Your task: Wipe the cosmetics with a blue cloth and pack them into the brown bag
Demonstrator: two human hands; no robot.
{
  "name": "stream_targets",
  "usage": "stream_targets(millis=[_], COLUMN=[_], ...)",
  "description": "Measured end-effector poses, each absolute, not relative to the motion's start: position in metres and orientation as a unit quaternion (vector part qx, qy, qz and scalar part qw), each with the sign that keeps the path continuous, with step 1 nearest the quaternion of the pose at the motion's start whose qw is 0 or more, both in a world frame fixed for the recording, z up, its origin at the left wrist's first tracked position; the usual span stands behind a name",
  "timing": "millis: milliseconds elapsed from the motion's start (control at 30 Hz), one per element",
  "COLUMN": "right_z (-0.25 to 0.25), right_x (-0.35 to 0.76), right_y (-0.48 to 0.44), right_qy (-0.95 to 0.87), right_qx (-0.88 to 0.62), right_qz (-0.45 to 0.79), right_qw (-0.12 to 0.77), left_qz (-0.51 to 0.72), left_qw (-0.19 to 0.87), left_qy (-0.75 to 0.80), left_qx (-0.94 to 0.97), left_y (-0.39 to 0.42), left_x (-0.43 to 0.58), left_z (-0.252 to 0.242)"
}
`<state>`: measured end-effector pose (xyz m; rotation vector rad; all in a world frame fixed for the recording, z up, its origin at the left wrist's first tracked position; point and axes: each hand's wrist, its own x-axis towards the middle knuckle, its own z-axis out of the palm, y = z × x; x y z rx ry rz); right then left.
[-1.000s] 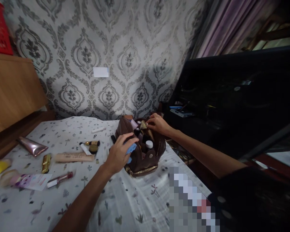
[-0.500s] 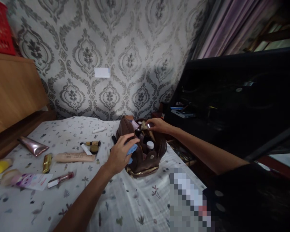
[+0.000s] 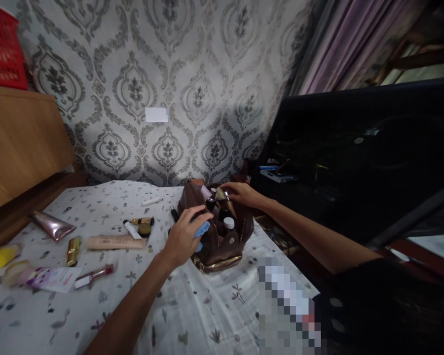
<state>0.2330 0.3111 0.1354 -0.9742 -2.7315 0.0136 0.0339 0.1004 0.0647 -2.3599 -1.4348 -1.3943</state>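
A brown cosmetics bag stands open on the patterned white bedsheet, packed with small bottles and tubes. My left hand grips the bag's near left rim, fingers closed over a blue item. My right hand reaches over the far rim, its fingertips pinched on a gold-coloured item sticking up out of the bag. A white-capped bottle shows inside.
Cosmetics lie on the sheet to the left: a beige tube, a pink metallic tube, a gold lipstick, a red-tipped stick, a yellow sponge. A wooden headboard stands left, a dark cabinet right.
Both hands stay on the bag. My right hand's fingers have shifted slightly on the gold-coloured item at the bag's far rim; the view has moved a little.
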Motion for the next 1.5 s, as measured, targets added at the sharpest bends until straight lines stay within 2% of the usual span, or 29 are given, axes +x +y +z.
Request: stream_targets(millis=[300, 433, 533, 633, 733, 867, 967, 1200, 1500], right_z=[0.133, 0.138, 0.14, 0.131, 0.111, 0.076, 0.053, 0.014, 0.006], right_x=[0.229, 0.226, 0.211, 0.19, 0.172, 0.161, 0.16, 0.166, 0.171], right_y=[0.31, 0.294, 0.261, 0.212, 0.163, 0.119, 0.106, 0.106, 0.112], right_qy=[-0.922, -0.9, -0.879, -0.863, -0.829, -0.75, -0.744, -0.778, -0.804], right_qx=[-0.36, -0.396, -0.39, -0.319, -0.274, -0.296, -0.305, -0.288, -0.248], right_qz=[0.005, -0.013, -0.018, 0.056, 0.151, 0.194, 0.186, 0.076, -0.019], right_qw=[0.143, 0.181, 0.274, 0.387, 0.464, 0.558, 0.564, 0.553, 0.541], left_qz=[-0.449, -0.445, -0.44, -0.425, -0.42, -0.432, -0.44, -0.441, -0.422], left_qw=[0.015, 0.011, 0.015, 0.022, 0.037, 0.043, 0.044, 0.035, 0.037], left_qy=[-0.464, -0.467, -0.465, -0.473, -0.468, -0.454, -0.443, -0.45, -0.47], left_qx=[-0.764, -0.764, -0.768, -0.771, -0.777, -0.778, -0.78, -0.776, -0.775], left_y=[0.1, 0.099, 0.099, 0.099, 0.099, 0.1, 0.101, 0.099, 0.094], left_x=[0.034, 0.034, 0.033, 0.031, 0.028, 0.027, 0.026, 0.029, 0.032], left_z=[0.066, 0.066, 0.067, 0.068, 0.069, 0.068, 0.066, 0.067, 0.066])
